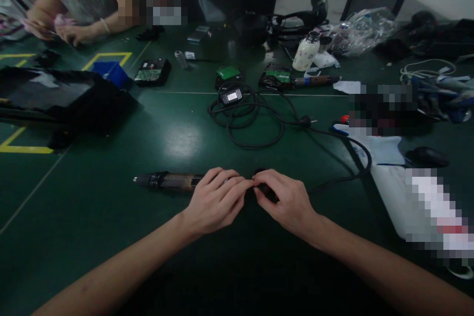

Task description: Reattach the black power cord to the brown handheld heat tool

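An electric screwdriver (174, 181) with a dark, brownish body lies across the green table, its metal tip pointing left. My left hand (218, 200) is closed over its rear end, the fingers hiding that part. Close beside it, my right hand (287, 200) has thumb and fingers curled around a dark cable end, mostly hidden by the fingers. The fingertips of both hands meet or nearly meet. From behind my right hand a black cable (333, 185) runs right, then bends back towards a loose coil with a power adapter (230, 96).
Behind the coil stand several opened hard drives (152, 72) with green circuit boards. A second screwdriver (318, 80) and a white bottle (306, 52) are at the back right. A black tray (55, 94) sits left, a mouse (428, 156) right. Co-workers sit across the table.
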Motion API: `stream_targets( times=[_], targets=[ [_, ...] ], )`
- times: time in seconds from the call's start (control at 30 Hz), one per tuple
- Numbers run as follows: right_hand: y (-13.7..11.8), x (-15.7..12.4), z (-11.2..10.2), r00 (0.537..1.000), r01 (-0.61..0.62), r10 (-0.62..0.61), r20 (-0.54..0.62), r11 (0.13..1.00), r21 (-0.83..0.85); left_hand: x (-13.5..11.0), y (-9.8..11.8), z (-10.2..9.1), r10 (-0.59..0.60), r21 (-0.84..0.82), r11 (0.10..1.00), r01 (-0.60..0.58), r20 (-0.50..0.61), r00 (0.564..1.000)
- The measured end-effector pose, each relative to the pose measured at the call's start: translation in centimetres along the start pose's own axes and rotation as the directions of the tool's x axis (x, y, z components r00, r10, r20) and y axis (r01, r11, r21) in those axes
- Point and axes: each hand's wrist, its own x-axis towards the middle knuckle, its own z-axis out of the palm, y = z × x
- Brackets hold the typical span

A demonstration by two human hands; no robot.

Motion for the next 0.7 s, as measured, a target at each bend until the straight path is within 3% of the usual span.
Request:
stream_targets(
  times=[0.7],
  targets=[
    [-0.16, -0.01, 0.0, 0.999, -0.04, 0.039, 0.003, 0.999, 0.011, -0.38, -0.14, 0.3, 0.017, 0.025, 1.0, -0.018, 0.021, 1.0]
  ],
)
